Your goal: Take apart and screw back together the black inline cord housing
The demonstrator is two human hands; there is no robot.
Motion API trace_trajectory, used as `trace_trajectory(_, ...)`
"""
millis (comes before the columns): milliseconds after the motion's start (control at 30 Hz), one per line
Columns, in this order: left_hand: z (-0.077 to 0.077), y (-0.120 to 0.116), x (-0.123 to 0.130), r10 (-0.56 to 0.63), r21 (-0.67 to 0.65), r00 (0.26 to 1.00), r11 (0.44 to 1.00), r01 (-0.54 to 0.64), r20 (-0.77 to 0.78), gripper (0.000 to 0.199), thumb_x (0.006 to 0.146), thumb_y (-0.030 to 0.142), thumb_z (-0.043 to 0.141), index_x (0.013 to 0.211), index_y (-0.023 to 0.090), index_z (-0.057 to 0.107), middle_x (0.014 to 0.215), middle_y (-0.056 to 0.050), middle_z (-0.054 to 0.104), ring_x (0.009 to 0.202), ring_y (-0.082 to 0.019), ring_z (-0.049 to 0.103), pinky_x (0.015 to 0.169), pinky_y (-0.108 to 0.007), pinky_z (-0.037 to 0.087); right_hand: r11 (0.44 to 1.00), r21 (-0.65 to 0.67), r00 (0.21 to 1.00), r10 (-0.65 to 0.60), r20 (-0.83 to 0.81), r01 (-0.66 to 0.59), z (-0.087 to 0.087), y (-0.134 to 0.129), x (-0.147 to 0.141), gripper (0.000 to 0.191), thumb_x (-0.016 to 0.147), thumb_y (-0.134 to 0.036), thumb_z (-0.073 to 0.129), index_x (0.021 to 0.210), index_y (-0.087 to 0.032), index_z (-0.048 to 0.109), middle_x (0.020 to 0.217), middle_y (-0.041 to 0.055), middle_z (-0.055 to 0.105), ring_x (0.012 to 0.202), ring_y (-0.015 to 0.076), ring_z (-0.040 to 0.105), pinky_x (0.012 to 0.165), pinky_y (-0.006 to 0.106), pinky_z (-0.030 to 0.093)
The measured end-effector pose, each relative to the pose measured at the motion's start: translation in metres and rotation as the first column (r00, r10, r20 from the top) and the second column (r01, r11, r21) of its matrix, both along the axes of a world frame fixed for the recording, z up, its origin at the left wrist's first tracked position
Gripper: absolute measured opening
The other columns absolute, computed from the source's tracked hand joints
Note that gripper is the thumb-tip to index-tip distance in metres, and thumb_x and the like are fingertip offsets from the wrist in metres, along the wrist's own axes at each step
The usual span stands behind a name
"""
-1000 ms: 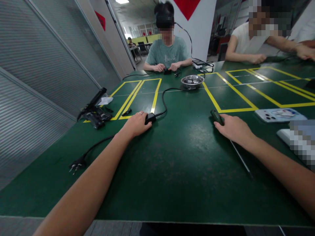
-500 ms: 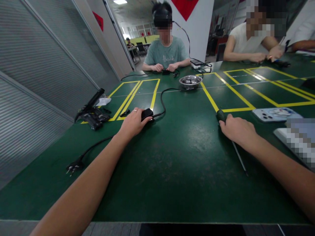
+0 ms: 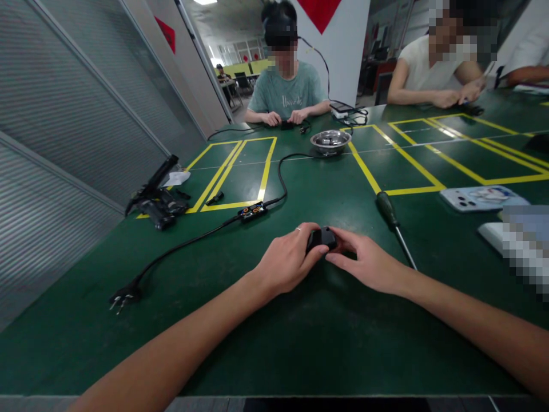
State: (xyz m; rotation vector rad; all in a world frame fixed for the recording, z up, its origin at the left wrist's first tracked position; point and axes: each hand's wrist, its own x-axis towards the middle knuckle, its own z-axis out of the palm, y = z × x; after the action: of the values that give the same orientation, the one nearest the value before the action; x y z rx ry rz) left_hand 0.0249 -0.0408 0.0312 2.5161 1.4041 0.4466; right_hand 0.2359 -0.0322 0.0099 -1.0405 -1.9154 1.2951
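Over the middle of the table, my left hand is closed around a black plastic cover. My right hand pinches the right end of that same cover with thumb and fingers. To the left lies a black power cord with a plug at its near end. Midway along the cord sits an uncovered inline part with orange round pieces inside. A screwdriver with a dark green handle rests on the table right of my hands, its tip hidden behind my right forearm.
A metal bowl with small dark parts stands farther back. Black plastic parts are piled at left, near a small black piece. A phone lies at right. Two people work across the green table.
My left hand has lifted the black cover off the cord's inline part and moved it right, toward me. My right hand has let go of the screwdriver and come left to the cover.
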Motion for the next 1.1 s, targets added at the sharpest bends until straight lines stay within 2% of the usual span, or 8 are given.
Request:
trace_trajectory(233, -0.001, -0.002, 0.001, -0.065, -0.016, 0.998, 0.998, 0.065, -0.007, 0.041, 0.099, 0.048, 0.03, 0.125, 0.019, 0.041, 0.11, -0.01, 0.061, 0.088, -0.023, 0.063, 0.074, -0.037, 0.05, 0.985, -0.167, 0.99, 0.023, -0.14, -0.046, 0.006, 0.005, 0.0, 0.04, 0.082, -0.04, 0.066, 0.117, -0.023, 0.06, 0.112, 0.006, 0.067, 0.104, 0.021, 0.064, 0.095, 0.041, 0.049)
trace_trajectory(367, 0.005, 0.012, -0.011, -0.107, 0.078, 0.977, 0.989, 0.123, -0.182, 0.043, 0.098, 0.051, 0.03, 0.118, 0.019, 0.052, 0.108, -0.008, 0.061, 0.094, -0.023, 0.06, 0.082, -0.037, 0.048, 0.983, -0.176, 0.976, -0.089, -0.197, 0.054, 0.005, 0.012, 0.006, 0.034, 0.081, -0.041, 0.067, 0.106, -0.02, 0.059, 0.103, 0.0055, 0.067, 0.096, 0.0185, 0.065, 0.09, 0.036, 0.05)
trace_trajectory(533, 0.008, 0.063, -0.08, 0.228, 0.226, 0.939, 0.959, -0.171, -0.258, 0.052, 0.097, 0.053, 0.03, 0.105, 0.012, 0.061, 0.104, -0.016, 0.059, 0.1, -0.032, 0.056, 0.087, -0.046, 0.044, 0.962, -0.074, 0.921, -0.273, -0.279, 0.263, 0.002, 0.032, 0.027, 0.029, 0.086, -0.046, 0.06, 0.097, -0.019, 0.059, 0.092, 0.0023, 0.065, 0.088, 0.0168, 0.065, 0.088, 0.035, 0.052)
trace_trajectory(600, 0.002, 0.082, -0.11, 0.433, 0.268, 0.846, 0.894, -0.359, -0.312, 0.055, 0.093, 0.059, 0.033, 0.107, 0.014, 0.061, 0.105, -0.015, 0.06, 0.101, -0.032, 0.057, 0.088, -0.045, 0.044, 0.946, -0.082, 0.905, -0.325, -0.275, 0.314, 0.002, 0.04, 0.033, 0.031, 0.086, -0.048, 0.059, 0.092, -0.018, 0.061, 0.088, 0.0027, 0.067, 0.085, 0.0167, 0.066, 0.088, 0.035, 0.052)
trace_trajectory(633, -0.002, 0.088, -0.121, 0.462, 0.239, 0.824, 0.884, -0.401, -0.328, 0.057, 0.093, 0.061, 0.032, 0.11, 0.015, 0.061, 0.107, -0.015, 0.06, 0.1, -0.031, 0.058, 0.087, -0.043, 0.045, 0.939, -0.104, 0.899, -0.344, -0.273, 0.328, 0.002, 0.043, 0.035, 0.032, 0.086, -0.049, 0.059, 0.09, -0.018, 0.063, 0.087, 0.0037, 0.067, 0.084, 0.017, 0.067, 0.088, 0.035, 0.053)
trace_trajectory(833, -0.023, 0.098, -0.132, 0.343, 0.06, 0.912, 0.939, -0.338, -0.223, 0.057, 0.089, 0.064, 0.039, 0.117, 0.019, 0.06, 0.11, -0.01, 0.06, 0.091, -0.024, 0.061, 0.085, -0.036, 0.046, 0.916, -0.307, 0.846, -0.367, -0.388, 0.257, 0.0, 0.051, 0.039, 0.033, 0.085, -0.046, 0.061, 0.097, -0.016, 0.064, 0.097, 0.0088, 0.07, 0.091, 0.0186, 0.069, 0.093, 0.037, 0.052)
trace_trajectory(967, -0.018, 0.098, -0.126, 0.237, -0.041, 0.961, 0.969, -0.245, -0.139, 0.058, 0.083, 0.066, 0.049, 0.114, 0.019, 0.064, 0.103, -0.009, 0.063, 0.09, -0.024, 0.061, 0.083, -0.035, 0.047, 0.89, -0.348, 0.813, -0.426, -0.397, 0.295, -0.002, 0.057, 0.043, 0.028, 0.085, -0.044, 0.06, 0.093, -0.018, 0.062, 0.095, 0.008, 0.07, 0.091, 0.019, 0.068, 0.092, 0.038, 0.052)
trace_trajectory(1100, -0.009, 0.092, -0.116, 0.135, -0.118, 0.982, 0.981, -0.151, -0.131, 0.058, 0.078, 0.067, 0.056, 0.114, 0.023, 0.066, 0.106, -0.007, 0.066, 0.093, -0.024, 0.061, 0.082, -0.034, 0.048, 0.796, -0.441, 0.69, -0.591, -0.417, 0.415, 0.0, 0.063, 0.047, 0.025, 0.084, -0.045, 0.058, 0.086, -0.02, 0.058, 0.084, 0.0042, 0.066, 0.078, 0.0179, 0.066, 0.079, 0.036, 0.056)
